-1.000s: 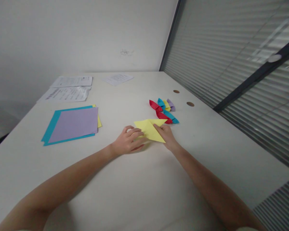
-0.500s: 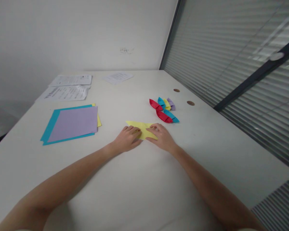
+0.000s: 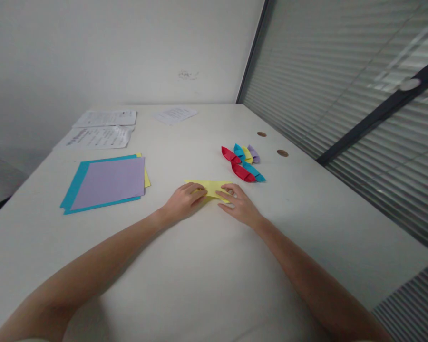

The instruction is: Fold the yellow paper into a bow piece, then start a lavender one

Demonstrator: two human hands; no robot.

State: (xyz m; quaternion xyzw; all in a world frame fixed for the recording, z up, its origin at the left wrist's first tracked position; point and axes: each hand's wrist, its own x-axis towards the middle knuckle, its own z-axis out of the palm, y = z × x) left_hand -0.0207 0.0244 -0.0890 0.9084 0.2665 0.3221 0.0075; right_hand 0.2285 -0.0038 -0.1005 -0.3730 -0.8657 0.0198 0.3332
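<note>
A folded piece of yellow paper (image 3: 213, 188) lies on the white table in front of me, with a crease running across it and its near edge slightly raised. My left hand (image 3: 186, 200) is closed on its left end, thumb and fingers together at the edge. Over the right end curve the fingers of my right hand (image 3: 239, 205), holding the paper there, while the thumb sits a little apart below. Both hands hide the ends of the paper. Beyond the right hand lie several small folded paper pieces, among them a red one (image 3: 243, 173) and a blue one (image 3: 254, 172).
A stack of square sheets, purple (image 3: 110, 183) on top of blue (image 3: 71, 187) and yellow, lies to the left. Printed papers (image 3: 98, 137) rest at the far left, another sheet (image 3: 174, 115) at the back. Two round holes (image 3: 282, 153) mark the right side, beside window blinds (image 3: 342, 95).
The paper's near part has been folded up, so the piece looks narrower. My left hand has shifted slightly left; my right thumb has come away from the near edge.
</note>
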